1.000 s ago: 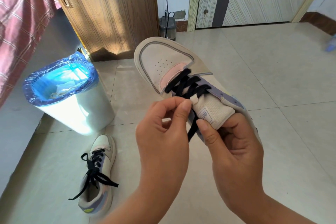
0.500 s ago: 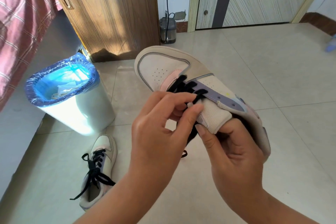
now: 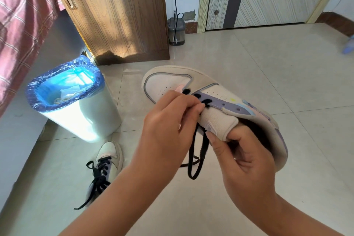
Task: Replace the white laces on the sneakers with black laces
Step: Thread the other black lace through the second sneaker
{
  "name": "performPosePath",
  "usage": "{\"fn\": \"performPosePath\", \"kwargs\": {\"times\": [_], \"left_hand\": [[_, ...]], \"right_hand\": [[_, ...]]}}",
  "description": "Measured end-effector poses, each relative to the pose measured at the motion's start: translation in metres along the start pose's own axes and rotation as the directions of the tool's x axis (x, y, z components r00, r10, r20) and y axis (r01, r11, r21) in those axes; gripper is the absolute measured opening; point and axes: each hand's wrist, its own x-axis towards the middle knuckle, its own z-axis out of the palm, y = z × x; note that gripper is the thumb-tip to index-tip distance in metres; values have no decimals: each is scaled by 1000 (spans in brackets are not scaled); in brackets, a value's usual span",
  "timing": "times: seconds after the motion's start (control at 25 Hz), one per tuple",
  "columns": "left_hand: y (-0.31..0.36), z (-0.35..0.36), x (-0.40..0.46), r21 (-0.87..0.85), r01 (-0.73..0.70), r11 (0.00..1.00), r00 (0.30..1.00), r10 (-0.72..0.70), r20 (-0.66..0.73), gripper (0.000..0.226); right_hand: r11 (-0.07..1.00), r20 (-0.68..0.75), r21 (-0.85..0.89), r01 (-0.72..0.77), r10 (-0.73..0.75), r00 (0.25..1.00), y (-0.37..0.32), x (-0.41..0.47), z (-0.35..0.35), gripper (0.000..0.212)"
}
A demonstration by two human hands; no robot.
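A white sneaker with a purple eyelet strip and pink accents is held in the air, toe pointing away and rolled onto its side. My right hand grips its tongue and collar from below. My left hand pinches the black lace by the upper eyelets, fingers covering the crossings. Loose black lace ends hang in a loop between my hands. A second white sneaker, laced in black with ends trailing, lies on the floor at lower left.
A white bin with a blue liner and crumpled white material inside stands left. A wooden cabinet and a small grey device with a cable are behind. A bed with a red plaid cover fills the far left. The floor is pale tile.
The held sneaker has rolled onto its side and dropped lower and rightward. My left hand now covers the lace crossings, and a loop of lace hangs free below.
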Motion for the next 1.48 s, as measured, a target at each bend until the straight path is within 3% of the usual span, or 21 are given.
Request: {"fn": "performPosePath", "kwargs": {"times": [0.08,0.24,0.44,0.56,0.72,0.96,1.08,1.2,1.28,1.36,1.4,1.48], "left_hand": [[-2,-2,2,-28,78,997,996,-76,54,8],[-4,3,-1,81,155,985,986,-159,53,9],[-6,6,-3,62,65,996,998,-66,6,5],[-15,2,-6,-11,-43,999,998,43,39,5],[-16,5,-16,86,-182,980,979,189,-76,6],[-3,19,-24,-5,3,1000,986,-4,-167,15],[2,25,-25,25,46,999,980,-40,-197,18],[-6,27,-19,35,19,999,984,-13,-179,15],[-23,29,-12,-7,8,1000,998,-9,-67,14],[-48,36,-16,-22,59,998,991,-56,119,14],[-63,45,-24,1,92,996,969,-89,230,15],[-92,68,-57,93,174,980,869,-197,454,21]], "right_hand": [[998,12,37,-44,44,999,2,-3,0,3],[996,40,60,-59,57,998,2,-4,2,3],[986,54,142,-91,84,995,-2,1,2,13],[993,57,92,-68,63,996,-4,3,0,18],[999,20,-50,19,-18,1000,-3,1,1,11],[947,-32,-259,191,-206,978,0,2,7,15],[970,-58,-217,112,-127,990,-1,2,11,9],[979,-61,122,-161,169,984,-10,2,13,10],[863,-4,330,-382,406,914,-8,10,9,12],[666,110,407,-625,643,758,12,17,1,21],[566,175,366,-738,737,652,30,16,-1,21],[424,262,127,-897,858,442,69,-2,-4,17]]}}
